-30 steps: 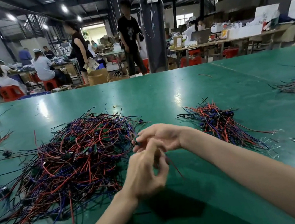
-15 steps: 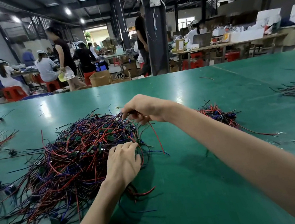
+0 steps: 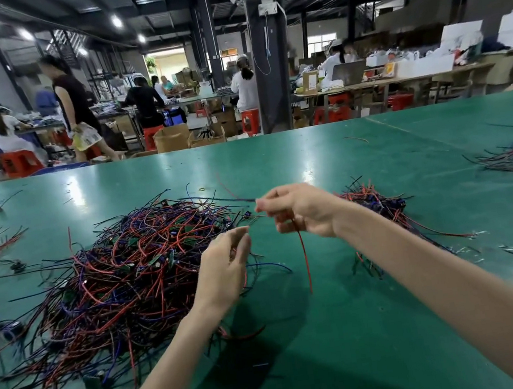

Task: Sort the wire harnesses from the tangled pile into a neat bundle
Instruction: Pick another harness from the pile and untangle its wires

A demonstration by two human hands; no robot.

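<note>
The big pile [image 3: 124, 285] of red, blue and black wires lies on the green worktop [image 3: 346, 328], toward its left edge. The small bundle [image 3: 383, 208] lies more to the right, partly hidden behind the right arm.

The right hand [image 3: 302, 211] is up above the worktop, between the pile and the bundle. Its fingers pinch one harness [image 3: 303, 253]. A red wire of the harness hangs down from the hand, and its tip is just over the worktop. A thin dark wire [image 3: 217, 199] runs from the fingers back toward the far side of the pile, and it looks blurred.

The left hand [image 3: 225, 266] is at the right side of the pile, with its fingers bent and close together. It may be pinching a thin wire, but it is too hard to tell.

The step now looks like pulling this one harness free. It is best to pull slowly. If the dark wire is caught, a hard tug could drag other wires along. The left hand can press the pile down or pick off the snag. Once the harness is free, it should go on the bundle with its ends facing the same way as the others.
</note>
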